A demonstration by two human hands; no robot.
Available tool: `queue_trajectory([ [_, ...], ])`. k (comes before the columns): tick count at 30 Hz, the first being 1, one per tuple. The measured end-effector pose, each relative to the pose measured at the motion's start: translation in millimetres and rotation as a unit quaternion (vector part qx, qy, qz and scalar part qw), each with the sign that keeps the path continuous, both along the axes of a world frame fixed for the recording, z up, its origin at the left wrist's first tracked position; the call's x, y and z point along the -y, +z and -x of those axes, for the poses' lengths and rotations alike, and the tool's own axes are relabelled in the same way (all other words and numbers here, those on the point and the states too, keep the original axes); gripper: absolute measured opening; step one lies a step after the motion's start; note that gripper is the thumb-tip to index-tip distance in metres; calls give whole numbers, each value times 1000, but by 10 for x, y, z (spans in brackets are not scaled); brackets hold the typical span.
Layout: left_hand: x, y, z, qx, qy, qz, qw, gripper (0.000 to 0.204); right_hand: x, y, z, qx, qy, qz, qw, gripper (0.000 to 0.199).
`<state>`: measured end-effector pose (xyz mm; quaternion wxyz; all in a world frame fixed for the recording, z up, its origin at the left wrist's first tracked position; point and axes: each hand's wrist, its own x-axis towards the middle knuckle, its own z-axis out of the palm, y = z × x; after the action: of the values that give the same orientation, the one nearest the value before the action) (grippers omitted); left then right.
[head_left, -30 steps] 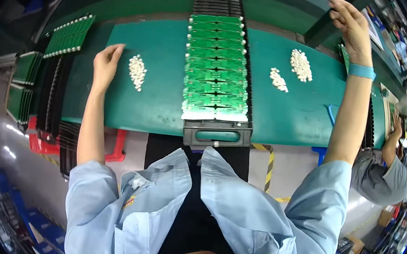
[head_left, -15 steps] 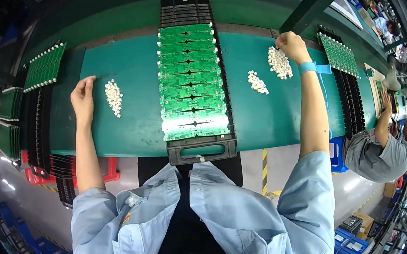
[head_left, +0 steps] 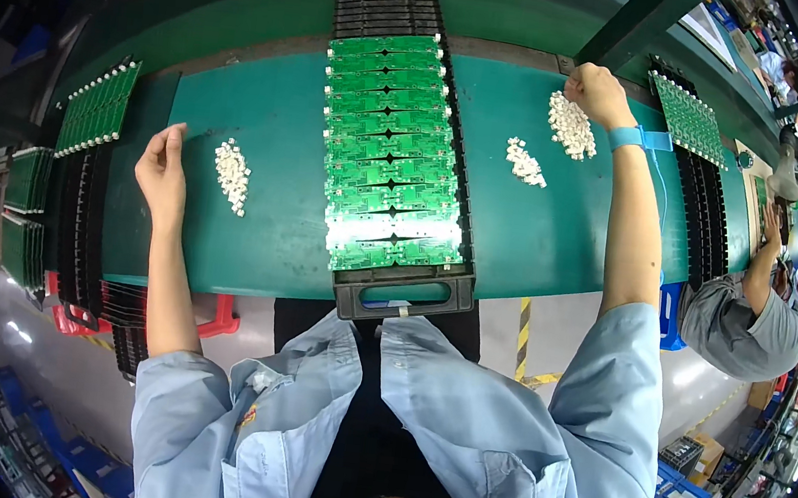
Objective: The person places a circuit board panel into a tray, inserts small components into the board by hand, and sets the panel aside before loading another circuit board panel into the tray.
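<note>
A black rack (head_left: 401, 294) of green circuit boards (head_left: 390, 150) lies lengthwise down the middle of the teal table (head_left: 263, 234). My left hand (head_left: 162, 173) rests flat and open on the table, just left of a small pile of white parts (head_left: 231, 174). My right hand (head_left: 597, 93) is curled at the far edge of a larger pile of white parts (head_left: 572, 126); whether it grips any I cannot tell. A smaller white pile (head_left: 525, 161) lies between that pile and the rack. A blue strap (head_left: 628, 137) circles my right wrist.
Black racks with green boards stand at the left (head_left: 95, 106) and at the far right (head_left: 690, 115). A green post (head_left: 641, 21) rises behind my right hand. Another person in grey (head_left: 755, 319) works at the right. Red frame parts (head_left: 214, 321) sit under the table's near edge.
My right hand came down from the raised post to the large white pile. My left hand stayed beside its pile. The view shifted as my head moved.
</note>
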<state>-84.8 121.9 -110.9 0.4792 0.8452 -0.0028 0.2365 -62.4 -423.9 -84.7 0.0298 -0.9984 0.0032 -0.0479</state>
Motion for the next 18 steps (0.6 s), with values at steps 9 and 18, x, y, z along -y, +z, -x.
queue_trajectory([
  [9,1498,775,687,-200,-368,243,875,17,-1418,873,704,23,326,-322,888,6],
  [18,1718,504,787,-247,-430,392,775,22,-1711,794,985,-50,398,-436,806,10],
])
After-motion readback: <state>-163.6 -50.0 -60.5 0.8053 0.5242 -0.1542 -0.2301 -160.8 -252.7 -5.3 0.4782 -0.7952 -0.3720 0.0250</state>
